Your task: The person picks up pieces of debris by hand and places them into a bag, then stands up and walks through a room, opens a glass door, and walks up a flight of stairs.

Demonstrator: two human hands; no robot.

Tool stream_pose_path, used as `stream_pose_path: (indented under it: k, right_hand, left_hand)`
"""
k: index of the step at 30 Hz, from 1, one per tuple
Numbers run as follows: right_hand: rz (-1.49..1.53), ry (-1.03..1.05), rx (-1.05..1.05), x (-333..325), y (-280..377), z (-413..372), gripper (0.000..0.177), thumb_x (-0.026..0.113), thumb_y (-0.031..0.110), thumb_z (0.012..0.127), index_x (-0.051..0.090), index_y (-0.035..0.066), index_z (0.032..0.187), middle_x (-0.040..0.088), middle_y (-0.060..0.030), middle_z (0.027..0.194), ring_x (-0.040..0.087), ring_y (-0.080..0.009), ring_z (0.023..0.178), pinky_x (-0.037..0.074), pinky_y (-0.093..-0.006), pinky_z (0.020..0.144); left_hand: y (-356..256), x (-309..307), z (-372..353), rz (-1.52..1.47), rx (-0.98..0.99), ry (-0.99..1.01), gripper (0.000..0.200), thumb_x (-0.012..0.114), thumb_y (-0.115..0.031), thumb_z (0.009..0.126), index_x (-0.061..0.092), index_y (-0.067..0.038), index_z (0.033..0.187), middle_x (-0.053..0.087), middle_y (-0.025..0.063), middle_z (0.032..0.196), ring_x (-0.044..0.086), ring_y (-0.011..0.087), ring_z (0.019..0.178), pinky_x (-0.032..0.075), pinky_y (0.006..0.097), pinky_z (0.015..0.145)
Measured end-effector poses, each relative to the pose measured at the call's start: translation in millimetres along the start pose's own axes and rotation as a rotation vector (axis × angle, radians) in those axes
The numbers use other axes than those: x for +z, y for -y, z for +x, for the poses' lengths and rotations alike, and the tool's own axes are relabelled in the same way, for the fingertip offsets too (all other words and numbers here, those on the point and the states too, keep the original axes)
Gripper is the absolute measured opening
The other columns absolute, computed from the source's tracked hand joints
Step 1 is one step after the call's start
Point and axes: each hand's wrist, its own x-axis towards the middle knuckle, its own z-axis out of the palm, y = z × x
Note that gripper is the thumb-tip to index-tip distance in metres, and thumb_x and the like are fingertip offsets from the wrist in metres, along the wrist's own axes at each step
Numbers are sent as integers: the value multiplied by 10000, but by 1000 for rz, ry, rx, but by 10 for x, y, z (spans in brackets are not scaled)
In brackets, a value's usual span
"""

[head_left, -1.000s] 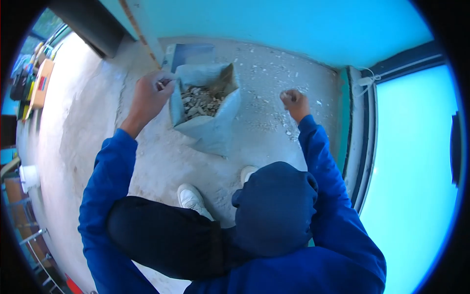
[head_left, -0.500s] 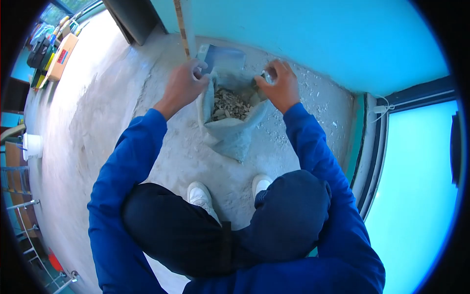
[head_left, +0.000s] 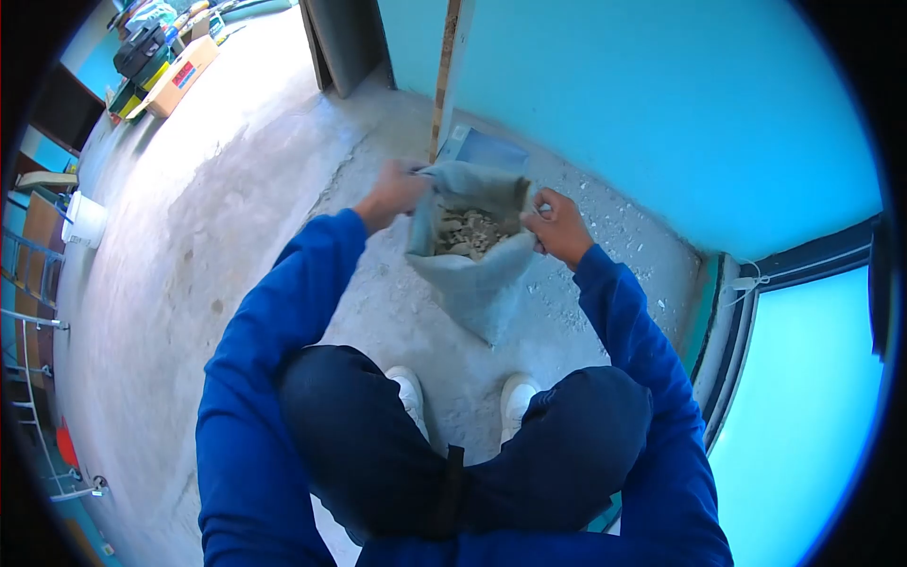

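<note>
Got the sack (head_left: 487, 298) on the floor (head_left: 208, 283) in front of my 2 white shoes (head_left: 516, 402), approx. centre of view, mouth up & wide, its lower front corner pointing twd me. My L hand (head_left: 397, 189) is at the far L part of the rim (head_left: 482, 269), fingers bunched, pinching the edge; it's a bit blurred, so can't make out each finger. My R hand (head_left: 559, 227) has the R edge of the rim btwn thumb & fingers, pinching it. So 2 hands on 1 sack, 1 per side, w/ the mouth spread btwn them. Inside: rubble (head_left: 470, 231), greyish-brown broken bits, lying below the rim. Just behind the sack, a flat blue-grey panel (head_left: 496, 151) lies on the floor nr the turquoise wall (head_left: 652, 113); a narrow wooden strip (head_left: 444, 85) stands upright by it. White crumbs (head_left: 614, 227) are scattered on the floor to the R, past my R hand. Nearer me: my bent knees (head_left: 326, 397), dark-clad; both my sleeves (head_left: 293, 283) are blue. Far L: a cardboard box (head_left: 186, 77) w/ a black case (head_left: 140, 52) beside it, & lower down a white bucket (head_left: 87, 222). Far R: a bright pane (head_left: 803, 378).
</note>
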Motion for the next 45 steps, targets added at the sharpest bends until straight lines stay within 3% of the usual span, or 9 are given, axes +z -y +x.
stream_pose_path:
  k: [9, 19, 23, 27, 30, 34, 38, 41, 45]
  right_hand:
    - [-69, 76, -318, 427, 1347, 348, 149, 634, 110, 867, 500, 45, 858, 579, -42, 641, 516, -86, 503, 402, -247, 430]
    - [-429, 237, -343, 1186, 345, 1452, 137, 624, 94, 813, 602, 27, 931, 658, -155, 787, 663, -305, 740, 504, -419, 681]
    - [-308, 190, -245, 987, 412, 1206, 186, 641, 103, 778, 612, 31, 947, 646, -139, 789, 636, -268, 761, 493, -385, 688]
    - [-496, 121, -451, 692, 251, 1298, 134, 659, 93, 714, 576, 26, 795, 601, -121, 695, 597, -252, 649, 467, -368, 606]
    - [-575, 154, -568, 536, 208, 1389, 136, 662, 59, 688, 531, 26, 705, 533, -87, 637, 506, -194, 602, 412, -340, 564]
    - [-534, 250, -548, 603, 615, 1487, 173, 646, 12, 669, 473, 21, 668, 462, -43, 589, 430, -139, 555, 356, -306, 524]
    - [-658, 253, -594, 649, 482, 1591, 296, 676, 50, 690, 607, 44, 977, 607, -176, 899, 603, -341, 942, 485, -417, 819]
    - [-656, 370, -580, 508, 307, 1398, 579, 697, 82, 717, 521, 75, 1268, 562, -202, 1145, 513, -372, 1171, 421, -411, 1001]
    - [-873, 321, -511, -9, -348, 1091, 555, 701, 102, 728, 525, 45, 1251, 538, -210, 1212, 464, -418, 1200, 379, -459, 1033]
  left_hand:
    - [-264, -1241, -657, -141, 94, -449, 250, 617, -92, 872, 654, 47, 1076, 652, 54, 707, 534, 102, 478, 386, 242, 395]
    - [772, -1656, 123, 231, -63, -667, 277, 614, -122, 854, 668, 19, 1086, 653, 75, 708, 535, 117, 477, 404, 267, 410]
    - [680, -1592, 286, 450, 21, -639, 320, 614, -179, 769, 702, -30, 1038, 696, 239, 901, 683, 357, 876, 519, 407, 807]
    - [509, -1682, 305, 868, -16, -511, 341, 667, -230, 728, 700, -70, 1026, 696, 217, 915, 674, 370, 883, 519, 449, 830]
    - [477, -1626, 351, 1177, 324, -641, 343, 699, -256, 711, 699, -69, 998, 693, 203, 917, 675, 357, 893, 527, 446, 819]
    - [202, -1578, 664, 1203, 215, -342, 317, 710, -267, 725, 702, -72, 975, 687, 194, 941, 670, 336, 918, 528, 445, 807]
    - [96, -1678, 1045, 1200, 9, -322, 225, 670, -202, 766, 713, -75, 947, 698, 179, 891, 684, 338, 872, 534, 474, 778]
    - [169, -1777, 1010, 1154, 193, -514, 288, 652, -186, 786, 672, -115, 1065, 669, 154, 1010, 635, 341, 989, 513, 448, 822]
    - [68, -1673, 610, 923, 434, -630, 327, 666, -124, 756, 627, -91, 1079, 614, 156, 1018, 580, 344, 981, 481, 433, 850]
